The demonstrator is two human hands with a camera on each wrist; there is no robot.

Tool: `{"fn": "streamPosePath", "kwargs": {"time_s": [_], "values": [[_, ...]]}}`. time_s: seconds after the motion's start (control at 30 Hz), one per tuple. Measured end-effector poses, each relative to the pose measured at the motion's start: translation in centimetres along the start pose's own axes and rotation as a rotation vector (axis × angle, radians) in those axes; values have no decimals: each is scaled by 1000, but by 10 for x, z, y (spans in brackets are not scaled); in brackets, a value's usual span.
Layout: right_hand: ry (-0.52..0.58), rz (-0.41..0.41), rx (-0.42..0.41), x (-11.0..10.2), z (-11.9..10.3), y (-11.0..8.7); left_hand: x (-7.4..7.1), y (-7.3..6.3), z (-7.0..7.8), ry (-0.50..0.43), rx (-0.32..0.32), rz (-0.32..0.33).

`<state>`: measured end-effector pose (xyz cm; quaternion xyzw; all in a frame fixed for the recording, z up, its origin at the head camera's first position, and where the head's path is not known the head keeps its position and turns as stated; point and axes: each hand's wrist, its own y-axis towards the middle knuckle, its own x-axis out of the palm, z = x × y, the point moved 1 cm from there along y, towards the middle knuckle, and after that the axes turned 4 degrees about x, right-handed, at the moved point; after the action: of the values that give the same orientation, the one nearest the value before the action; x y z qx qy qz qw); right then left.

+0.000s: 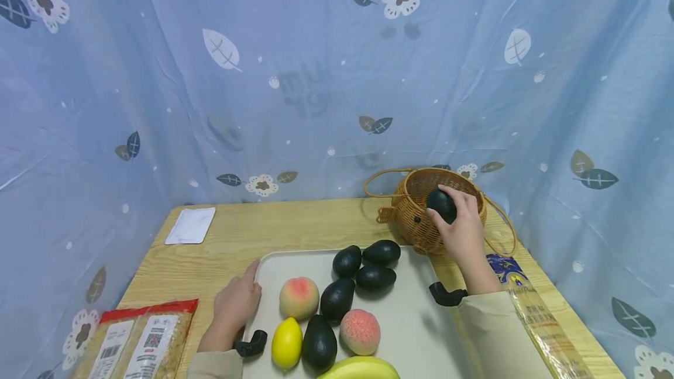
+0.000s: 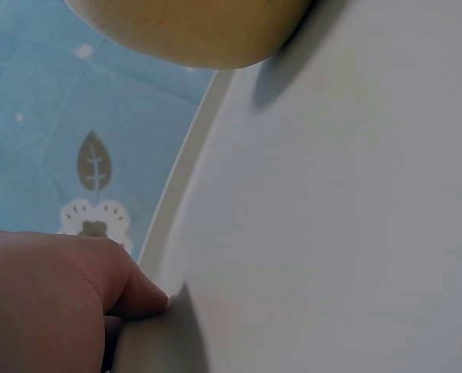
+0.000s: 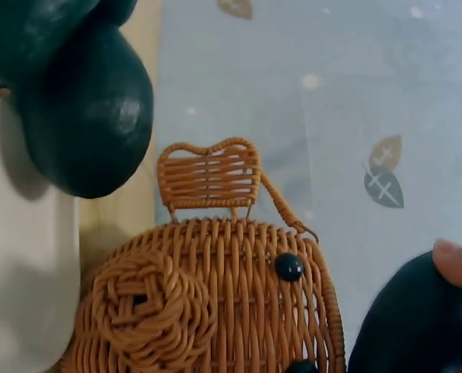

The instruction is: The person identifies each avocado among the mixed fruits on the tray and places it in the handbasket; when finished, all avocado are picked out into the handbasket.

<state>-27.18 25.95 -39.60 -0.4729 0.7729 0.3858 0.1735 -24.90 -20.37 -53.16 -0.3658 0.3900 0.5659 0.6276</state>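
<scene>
My right hand (image 1: 464, 231) holds a dark green avocado (image 1: 441, 206) between thumb and fingers over the mouth of a wicker basket (image 1: 416, 230). In the right wrist view that avocado (image 3: 418, 318) shows at the lower right, beside the woven basket (image 3: 239, 303). My left hand (image 1: 238, 303) is at the left rim of a cream tray (image 1: 411, 320), gripping its edge; in the left wrist view a digit of the hand (image 2: 68, 287) touches the rim. On the tray lie several avocados (image 1: 337, 299), two peaches (image 1: 299, 298), a lemon (image 1: 286, 344) and a banana (image 1: 363, 368).
A bag of dry food with a red top (image 1: 142, 338) lies at the front left. Farther back is a flat white packet (image 1: 191, 226). A long gold and blue package (image 1: 542, 320) lies to the right, partly behind the right sleeve. Blue patterned curtain (image 1: 316, 75) surrounds the wooden table (image 1: 263, 224).
</scene>
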Motion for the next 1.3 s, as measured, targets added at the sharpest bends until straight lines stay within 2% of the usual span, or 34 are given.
{"fn": "streamPosePath", "kwargs": {"time_s": [0.13, 0.3, 0.4, 0.53, 0.6, 0.8, 0.9, 0.97, 1.17, 1.3], "values": [[20, 21, 4, 4, 2, 10, 1, -1, 1, -11, -2, 5], [-3, -11, 66, 6, 8, 19, 1, -1, 0, -7, -5, 7], [-17, -28, 100, 5, 13, 19, 2, -1, 1, -15, -6, 0], [-42, -45, 84, 5, 15, 15, 3, 0, 2, -18, -17, -9], [-44, -45, 31, 7, 12, 12, 3, 0, 2, -18, -20, -11], [-14, -48, -242, 23, -11, -6, 2, 0, -1, -22, -25, -13], [18, -110, -305, 36, -22, -19, 1, -1, -1, -19, -20, -4], [42, -174, -315, 46, -26, -27, 1, -1, -1, -21, -19, -1], [79, -371, -251, 71, -21, -47, 0, -2, 2, -33, -35, -12], [49, -437, -225, 85, -12, -58, 0, -3, 2, -38, -36, -10]]}}
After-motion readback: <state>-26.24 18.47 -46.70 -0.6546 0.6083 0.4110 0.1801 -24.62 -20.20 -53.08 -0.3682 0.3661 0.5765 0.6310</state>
